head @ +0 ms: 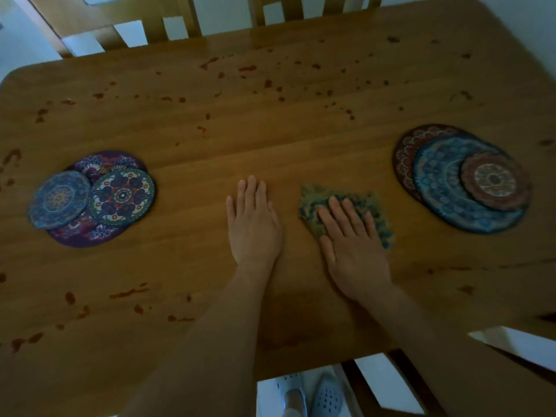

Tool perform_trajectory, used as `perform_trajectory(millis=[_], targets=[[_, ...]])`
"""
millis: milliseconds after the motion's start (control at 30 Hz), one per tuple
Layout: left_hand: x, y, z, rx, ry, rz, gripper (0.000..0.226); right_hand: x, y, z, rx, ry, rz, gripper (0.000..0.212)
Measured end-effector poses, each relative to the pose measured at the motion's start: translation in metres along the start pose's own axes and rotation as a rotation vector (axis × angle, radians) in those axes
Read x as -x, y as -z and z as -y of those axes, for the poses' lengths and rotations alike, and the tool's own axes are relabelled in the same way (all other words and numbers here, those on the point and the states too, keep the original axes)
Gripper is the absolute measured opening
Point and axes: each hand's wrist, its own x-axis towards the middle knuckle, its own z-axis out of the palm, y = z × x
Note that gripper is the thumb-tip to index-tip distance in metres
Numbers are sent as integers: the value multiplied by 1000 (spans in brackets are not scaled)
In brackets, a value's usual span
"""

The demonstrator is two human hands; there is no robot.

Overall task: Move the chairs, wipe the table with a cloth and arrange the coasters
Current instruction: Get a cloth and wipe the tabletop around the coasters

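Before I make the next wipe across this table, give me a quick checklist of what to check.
1. Green-blue patterned cloth under right hand: ok, palm flat on it.
2. Left hand free: ok, flat on brown wooden table.
3. Reddish stains gone: not ok, spots far and near-left.
4. Round patterned coasters clear of wiping path: not ok, left pile and right pile on table.
5. Wooden slatted chair moved away: cannot tell, back shows behind far edge.

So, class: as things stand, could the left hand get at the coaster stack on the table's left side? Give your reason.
Probably yes. The left hand lies flat and holds nothing, and only bare table separates it from the coaster stack; nothing stands between them.
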Motion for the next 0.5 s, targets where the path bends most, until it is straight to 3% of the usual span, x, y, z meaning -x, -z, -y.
perform_trajectory(millis=[100, 233, 500], targets=[[6, -1, -7, -11, -2, 2, 53, 38, -5, -2, 24, 172, 55, 52], [43, -12, -37, -13, -183, 6, 51, 59, 0, -35, 117, 336, 87, 52], [72, -34, -94, 75, -262, -3, 55, 90, 15, -107, 90, 26, 40, 54]])
